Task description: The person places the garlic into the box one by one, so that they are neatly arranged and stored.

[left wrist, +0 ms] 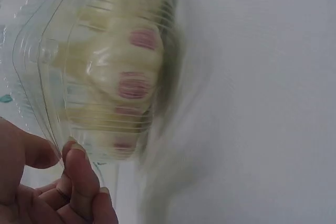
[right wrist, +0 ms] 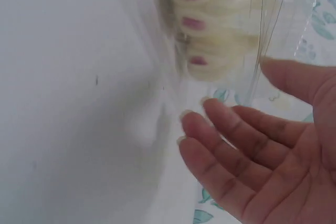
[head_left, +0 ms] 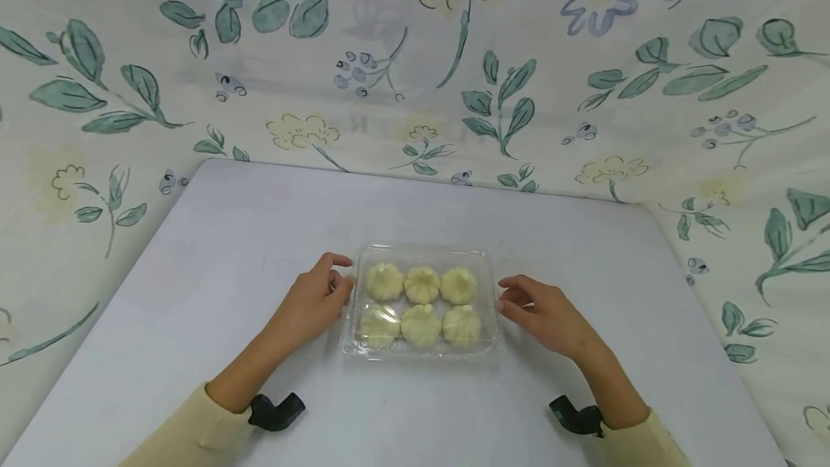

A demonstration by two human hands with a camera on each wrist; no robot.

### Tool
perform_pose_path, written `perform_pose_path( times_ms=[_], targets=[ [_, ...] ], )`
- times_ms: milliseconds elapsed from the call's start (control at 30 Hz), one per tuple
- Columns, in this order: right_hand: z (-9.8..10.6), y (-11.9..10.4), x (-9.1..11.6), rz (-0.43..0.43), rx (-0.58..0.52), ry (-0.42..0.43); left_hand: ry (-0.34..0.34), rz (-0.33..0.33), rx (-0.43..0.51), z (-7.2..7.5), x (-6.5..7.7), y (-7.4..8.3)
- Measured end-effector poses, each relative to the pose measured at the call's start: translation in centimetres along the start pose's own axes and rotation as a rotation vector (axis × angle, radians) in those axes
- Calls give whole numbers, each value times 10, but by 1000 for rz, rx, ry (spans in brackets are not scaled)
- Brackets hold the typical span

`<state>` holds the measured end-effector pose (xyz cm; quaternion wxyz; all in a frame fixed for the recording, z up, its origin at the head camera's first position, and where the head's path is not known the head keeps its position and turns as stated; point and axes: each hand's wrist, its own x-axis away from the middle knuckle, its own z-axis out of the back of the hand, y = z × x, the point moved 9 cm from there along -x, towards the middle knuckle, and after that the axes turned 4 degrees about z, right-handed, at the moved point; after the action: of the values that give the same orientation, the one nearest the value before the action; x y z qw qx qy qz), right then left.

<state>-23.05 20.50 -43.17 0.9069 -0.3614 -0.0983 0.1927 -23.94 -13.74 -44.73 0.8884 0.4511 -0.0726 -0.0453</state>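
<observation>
A clear plastic lidded box [head_left: 421, 254] lies on the white table in the head view. Inside it are two rows of pale, ribbed pieces [head_left: 421, 285] shaped like garlic bulbs; the left wrist view shows pinkish patches on the sides of the pieces [left wrist: 134, 85]. At the box's left edge, my left hand [head_left: 316, 301] pinches the rim between thumb and fingertips. My right hand [head_left: 541, 312] is by the opposite side, fingers loosely bent and apart. In the right wrist view its thumb [right wrist: 291, 77] reaches the rim while the other fingers [right wrist: 226, 174] hang beside the box.
The white table [head_left: 259, 207] runs back to a floral cloth [head_left: 415, 56] that hangs behind it and along both sides. A black wrist device [head_left: 277, 411] sits at the left sleeve, and another black device [head_left: 576, 416] at the right sleeve.
</observation>
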Motion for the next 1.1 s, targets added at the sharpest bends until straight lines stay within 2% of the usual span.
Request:
perform_pose_path(
  times_ms=[133, 233, 400, 500, 600, 733, 933, 1100],
  targets=[
    [3, -10, 5, 35, 5, 89, -15, 43, 58, -3, 2, -2],
    [4, -18, 9, 62, -1, 90, -7, 41, 76, -4, 4, -1],
    [-1, -23, 19, 80, -33, -34, 5, 28, 97, -4, 6, 0],
    [-9, -21, 26, 73, -74, -125, 16, 32, 105, -5, 6, -1],
    [-17, -18, 32, 53, -134, -182, 22, 38, 108, -5, 7, -2],
    [-25, -15, 35, 49, -232, -193, 8, 45, 143, -5, 7, -5],
    [-36, -17, 34, 20, -475, -212, -47, 65, 215, -7, 6, -12],
    [-41, -14, 36, -37, -532, -237, -72, 94, 255, -7, 7, -17]
  ],
)
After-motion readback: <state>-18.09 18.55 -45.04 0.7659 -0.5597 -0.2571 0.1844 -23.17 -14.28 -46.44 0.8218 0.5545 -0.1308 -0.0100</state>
